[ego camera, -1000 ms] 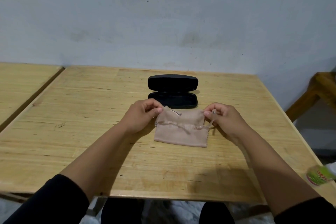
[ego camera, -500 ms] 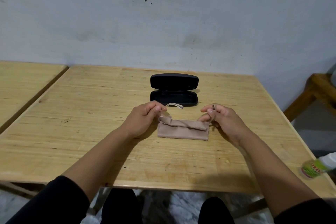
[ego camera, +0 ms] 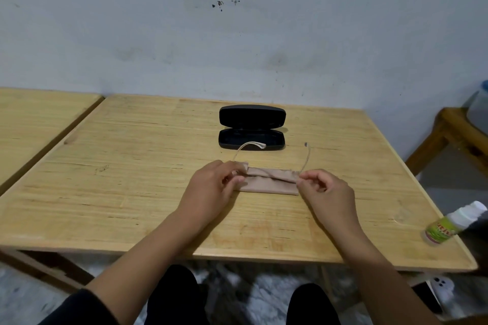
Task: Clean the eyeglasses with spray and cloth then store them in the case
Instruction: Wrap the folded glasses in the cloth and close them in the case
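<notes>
Judging from how things lie, the cleaning part is probably about done or mid-wipe, hard to call. The glasses (ego camera: 269,174) are at frame center, mostly wrapped in the tan cloth (ego camera: 269,185) on the table (ego camera: 132,166); only the two temples can be seen, poking up toward the case (ego camera: 252,128). The lenses are hidden under the fabric, so whether they're clean can't be told.

The left end of the bundle is pinched by the left hand (ego camera: 211,187), fingers curled round the cloth and hinge area. The right end is nipped by the right hand (ego camera: 324,192), thumb and forefinger closed narrow at the base of the right temple, other fingers loosely curled.

The case is seen open just above center, lid tipped up at the back, tray empty and facing the hands. So what's left, as a guess: the glasses get unwrapped, the temples folded, the whole thing set in the tray and the lid shut.

The spray bottle (ego camera: 449,221) is lying on its side at the right edge of the frame, right at the table's rim, so it could be knocked off by a careless elbow. Bare wood is seen between the cloth and the case, so a short straight path is offered. Plenty of open tabletop is left on the left side too; a second table (ego camera: 39,119) is butted up at far left.
</notes>
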Motion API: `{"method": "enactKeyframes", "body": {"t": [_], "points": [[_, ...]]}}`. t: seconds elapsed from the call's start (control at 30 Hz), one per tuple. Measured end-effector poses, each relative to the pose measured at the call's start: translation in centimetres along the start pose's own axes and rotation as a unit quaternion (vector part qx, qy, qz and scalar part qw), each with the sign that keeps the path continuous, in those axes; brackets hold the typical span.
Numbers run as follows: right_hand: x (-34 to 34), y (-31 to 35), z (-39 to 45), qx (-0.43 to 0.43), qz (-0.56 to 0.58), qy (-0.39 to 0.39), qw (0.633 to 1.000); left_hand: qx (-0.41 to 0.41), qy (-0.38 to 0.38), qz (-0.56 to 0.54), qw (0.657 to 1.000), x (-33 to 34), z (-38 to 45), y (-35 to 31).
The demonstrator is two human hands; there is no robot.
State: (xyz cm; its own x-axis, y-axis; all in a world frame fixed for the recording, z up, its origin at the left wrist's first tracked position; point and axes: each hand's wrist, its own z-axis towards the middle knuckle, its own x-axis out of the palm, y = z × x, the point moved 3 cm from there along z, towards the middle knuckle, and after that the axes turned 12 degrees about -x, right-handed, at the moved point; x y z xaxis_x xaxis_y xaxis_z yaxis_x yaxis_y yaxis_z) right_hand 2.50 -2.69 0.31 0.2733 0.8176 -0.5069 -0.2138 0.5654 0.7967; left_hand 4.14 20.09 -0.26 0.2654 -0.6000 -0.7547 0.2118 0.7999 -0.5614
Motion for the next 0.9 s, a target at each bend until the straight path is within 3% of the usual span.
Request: {"method": "enactKeyframes", "body": {"t": [0.13, 0.3, 0.57, 0.9], "points": [[1.3, 0.5, 0.4, -0.084, -0.096, -0.002, 0.992, -0.009, -0.008, 0.017, 1.000, 0.5, 0.4, -0.6], [2.1, 0.3, 1.0, -0.114, -0.140, 0.017, 0.983, -0.029, -0.004, 0.051, 0.998, 1.0, 0.8, -0.5], [2.1, 0.1, 1.1, -0.116, -0.141, 0.017, 0.983, -0.037, 0.005, 0.054, 0.998, 1.1, 1.4, -0.3], [0.9, 0.6, 0.9, -0.145, -0.140, 0.006, 0.979, 0.030, -0.020, 0.054, 0.998, -0.6, -0.1, -1.6]]}}
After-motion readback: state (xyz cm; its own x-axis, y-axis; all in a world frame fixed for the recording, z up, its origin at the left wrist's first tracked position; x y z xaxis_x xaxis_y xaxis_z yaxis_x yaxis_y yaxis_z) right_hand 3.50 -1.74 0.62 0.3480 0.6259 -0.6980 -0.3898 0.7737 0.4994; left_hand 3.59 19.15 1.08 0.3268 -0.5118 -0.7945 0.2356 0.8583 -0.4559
